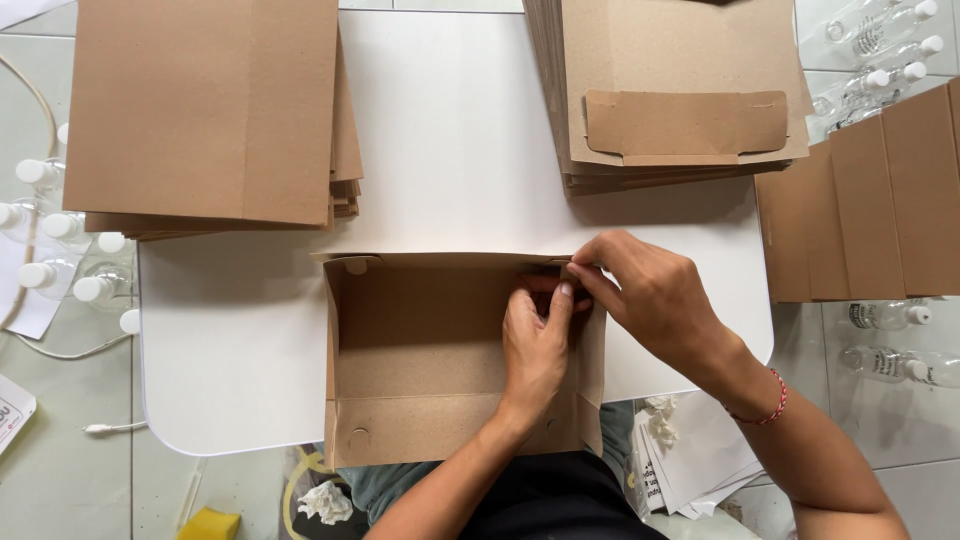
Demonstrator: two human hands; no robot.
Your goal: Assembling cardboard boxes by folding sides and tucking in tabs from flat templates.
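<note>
Pinching the cardboard box's (420, 340) far right corner, both hands' fingers (565, 300) close together.

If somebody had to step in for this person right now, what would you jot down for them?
Left hand: inside the half-formed brown cardboard box, fingers pressing at its far right corner.
Right hand: outside that same corner, pinching the flap.
The box sits on the white table at the near edge. Flat blanks lie stacked far left and far right.
Done: walls stand up; the left corners look tucked.
Left: the far right corner is still being worked; the near right corner is hidden by the arm.
</note>
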